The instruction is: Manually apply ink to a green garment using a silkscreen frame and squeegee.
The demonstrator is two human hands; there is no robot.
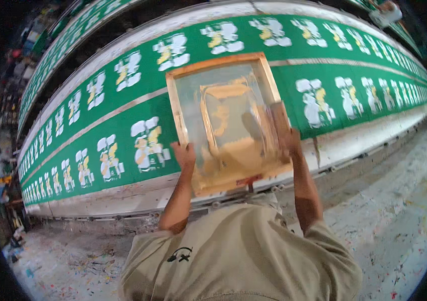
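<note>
A wooden-framed printing screen (218, 63) is in front of me, over the near row of the green fabric (293, 113). Peach-yellow ink is smeared on its mesh, thickest along the near end. My left hand (185, 155) is closed on the left side of the frame. At the right side, my right hand (289, 145) is closed around the frame's edge, next to a wooden squeegee (280, 120). That squeegee stands against the inside of the right rail; its lower part is blurred, and whether my fingers also grip it cannot be made out.
White and yellow figures are printed on the green fabric in two long rows, on a long pale table (354, 125). A rail (213, 204) with small fittings runs along its near edge. Another green-covered table (63, 55) lies beyond. The floor (374, 210) is paint-spotted; clutter fills the far left.
</note>
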